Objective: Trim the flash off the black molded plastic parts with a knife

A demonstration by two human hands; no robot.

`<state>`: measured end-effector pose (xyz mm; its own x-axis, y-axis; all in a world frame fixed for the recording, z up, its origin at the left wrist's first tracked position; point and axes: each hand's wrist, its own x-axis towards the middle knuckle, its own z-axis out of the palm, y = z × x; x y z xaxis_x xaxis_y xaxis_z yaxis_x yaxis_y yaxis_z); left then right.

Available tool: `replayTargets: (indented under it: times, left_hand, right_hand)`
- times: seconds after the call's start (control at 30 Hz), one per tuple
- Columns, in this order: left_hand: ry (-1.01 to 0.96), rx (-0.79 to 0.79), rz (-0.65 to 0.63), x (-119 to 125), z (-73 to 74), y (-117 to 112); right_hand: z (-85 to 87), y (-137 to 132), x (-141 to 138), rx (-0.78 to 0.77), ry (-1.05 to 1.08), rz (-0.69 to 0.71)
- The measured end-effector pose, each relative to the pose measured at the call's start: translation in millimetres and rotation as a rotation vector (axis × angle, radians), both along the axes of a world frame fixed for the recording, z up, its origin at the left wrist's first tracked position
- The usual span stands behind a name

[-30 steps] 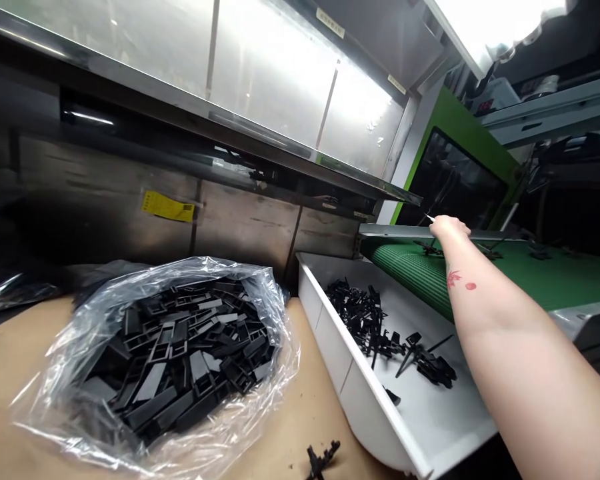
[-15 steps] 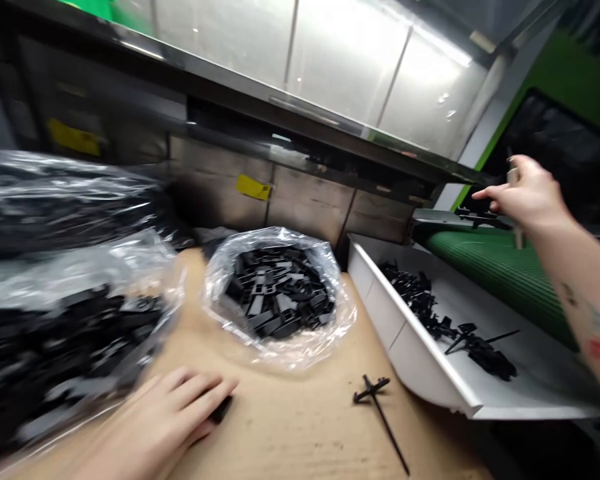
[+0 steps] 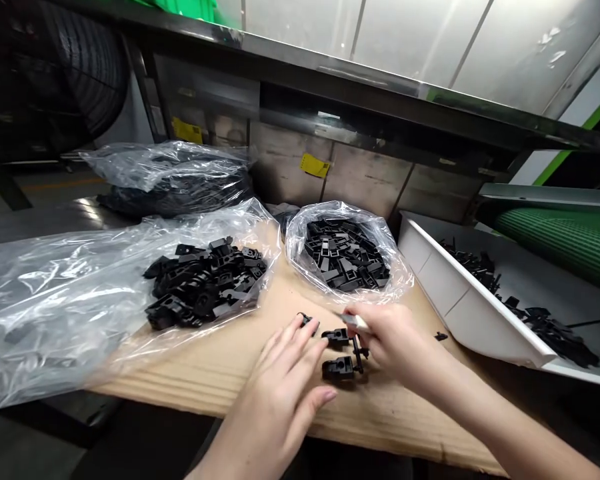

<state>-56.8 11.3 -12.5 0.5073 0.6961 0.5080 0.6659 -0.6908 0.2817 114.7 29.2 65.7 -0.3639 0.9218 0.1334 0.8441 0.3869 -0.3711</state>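
My right hand [image 3: 387, 333] is closed round a small knife [image 3: 357, 323] with a pale handle, its blade pointing left. Just below it lies a black moulded plastic piece on a runner [image 3: 359, 355], with two blocky black parts [image 3: 339, 368] attached on its left side. My left hand [image 3: 285, 380] lies with its fingers stretched out over the cardboard. Its fingertips touch another black plastic part [image 3: 306, 321], partly covered by them. Whether that part still joins the runner cannot be seen.
Black parts fill an open clear bag [image 3: 405, 283] at the back. Another clear bag [image 3: 80, 280] with black parts lies left, a third bag [image 3: 175, 173] behind it. A white chute [image 3: 473, 313] holding black pieces stands right, below a green belt [image 3: 570, 233]. Cardboard [image 3: 220, 383] covers the table.
My right hand has come from over the green belt down to the cardboard. My left hand has moved right beside it. A black runner with parts now lies between them; the view has turned left.
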Motion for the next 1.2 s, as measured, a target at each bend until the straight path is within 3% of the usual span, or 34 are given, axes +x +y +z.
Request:
replayTargets:
  times: [0.17, 0.37, 0.47, 0.57, 0.73, 0.93, 1.0, 1.2]
  left_hand:
    - [0.056, -0.027, -0.034, 17.9, -5.5, 12.0]
    - [0.117, 0.002, -0.046, 15.0, -8.8, 13.2]
    - [0.126, 0.004, -0.035, 15.1, -8.6, 12.3]
    - [0.122, 0.02, -0.003, 17.2, -9.2, 12.7]
    - [0.1, 0.047, 0.006, 16.6, -11.7, 12.8]
    - [0.101, 0.068, -0.018, 18.0, -11.1, 15.3]
    - [0.101, 0.069, -0.017, 19.9, -10.6, 16.4]
    - [0.084, 0.012, -0.042, 22.7, -8.3, 16.4]
  right_hand:
    - [-1.2, 4.3, 2.1, -0.118, 0.091, -0.014]
    - [-0.5, -17.1, 65.7, -0.302, 0.396, -0.339]
    - [-9.1, -39.7, 80.6, -0.206, 0.406, -0.518]
    - [-16.9, -54.4, 79.8, -0.105, 0.475, -0.585]
    - [-22.9, -57.7, 93.2, -0.394, 0.909, -0.646]
    - [-33.7, -56.4, 120.8, -0.582, 1.11, -0.621]
    - [-37.9, -59.9, 121.0, -0.579, 1.166, -0.625]
    - [-51.5, -72.1, 114.1, -0.338, 1.252, -0.719]
